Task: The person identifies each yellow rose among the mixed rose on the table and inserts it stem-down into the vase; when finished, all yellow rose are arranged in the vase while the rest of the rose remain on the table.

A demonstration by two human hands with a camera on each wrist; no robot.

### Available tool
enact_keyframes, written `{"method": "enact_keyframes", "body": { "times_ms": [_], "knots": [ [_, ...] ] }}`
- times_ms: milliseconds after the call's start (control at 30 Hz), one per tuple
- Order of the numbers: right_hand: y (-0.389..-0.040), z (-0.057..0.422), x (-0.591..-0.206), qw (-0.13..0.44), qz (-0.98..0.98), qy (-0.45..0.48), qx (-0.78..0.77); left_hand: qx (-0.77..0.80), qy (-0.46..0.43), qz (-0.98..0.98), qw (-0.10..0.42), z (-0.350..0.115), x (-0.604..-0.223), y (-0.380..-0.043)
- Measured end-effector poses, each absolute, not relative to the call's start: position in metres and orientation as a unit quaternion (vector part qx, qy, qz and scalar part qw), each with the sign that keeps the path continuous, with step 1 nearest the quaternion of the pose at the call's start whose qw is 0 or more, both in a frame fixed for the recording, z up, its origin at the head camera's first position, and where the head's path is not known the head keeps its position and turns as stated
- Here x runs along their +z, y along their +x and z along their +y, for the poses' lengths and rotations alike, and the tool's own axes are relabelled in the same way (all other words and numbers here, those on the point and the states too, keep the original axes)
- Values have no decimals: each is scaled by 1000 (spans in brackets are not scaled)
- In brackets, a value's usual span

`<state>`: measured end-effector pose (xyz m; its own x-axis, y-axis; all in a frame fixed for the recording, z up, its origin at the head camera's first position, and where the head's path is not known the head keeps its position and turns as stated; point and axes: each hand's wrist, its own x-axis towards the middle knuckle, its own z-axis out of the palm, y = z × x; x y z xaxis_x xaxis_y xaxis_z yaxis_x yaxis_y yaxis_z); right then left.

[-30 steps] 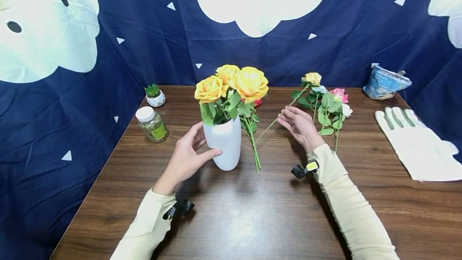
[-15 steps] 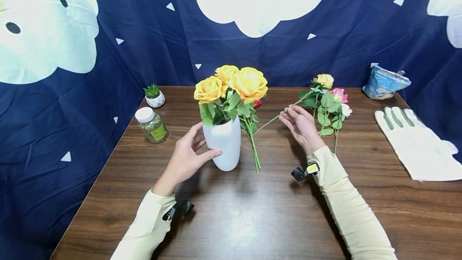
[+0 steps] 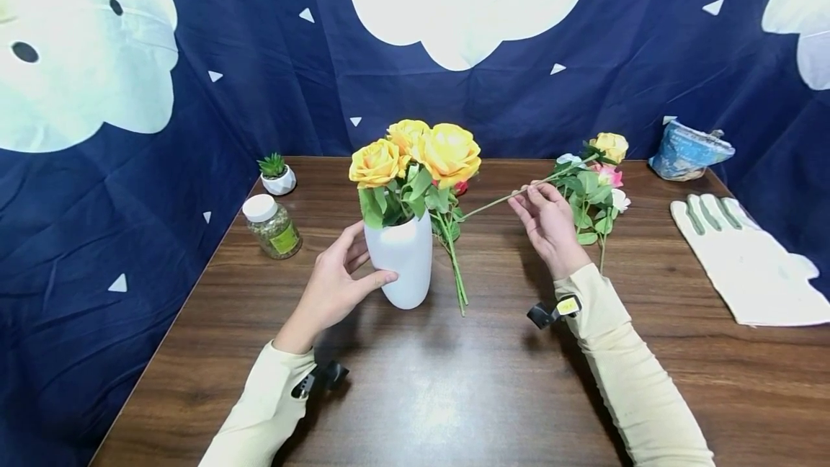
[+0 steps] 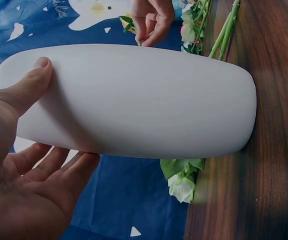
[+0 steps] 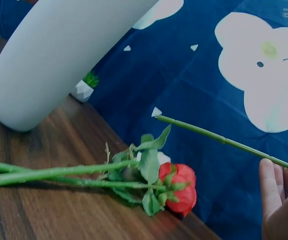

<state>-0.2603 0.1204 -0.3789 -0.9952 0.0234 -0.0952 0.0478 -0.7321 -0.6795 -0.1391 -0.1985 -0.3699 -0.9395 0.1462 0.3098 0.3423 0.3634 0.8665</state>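
Observation:
A white vase [image 3: 400,264] stands on the wooden table [image 3: 454,395] with three yellow roses [image 3: 418,150] in it. My left hand [image 3: 337,279] grips the vase's left side, thumb across its front [image 4: 31,87]. My right hand [image 3: 547,218] pinches the stem [image 5: 219,140] of a pale yellow rose [image 3: 609,144] and holds it off the table, cut end toward the vase. Two flowers, one a red rose [image 5: 181,187], lie on the table just right of the vase [image 5: 58,55].
More loose flowers [image 3: 596,193] lie behind my right hand. White gloves [image 3: 746,258] and a blue packet [image 3: 690,150] sit at the far right. A lidded jar [image 3: 272,222] and a small potted succulent [image 3: 277,171] stand at the left. Blue patterned cloth surrounds the table.
My right hand has lifted the pale yellow rose off the table, its bloom rising up and to the right. The left hand and the vase have not moved.

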Motion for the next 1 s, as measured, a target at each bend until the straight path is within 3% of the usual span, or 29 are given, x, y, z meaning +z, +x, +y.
{"method": "enact_keyframes", "body": {
  "times_ms": [1000],
  "knots": [
    [-229,117,-322,-140,300,50,-942,-544,-154,-819,93,-199,-369,-138]
  ]
}}
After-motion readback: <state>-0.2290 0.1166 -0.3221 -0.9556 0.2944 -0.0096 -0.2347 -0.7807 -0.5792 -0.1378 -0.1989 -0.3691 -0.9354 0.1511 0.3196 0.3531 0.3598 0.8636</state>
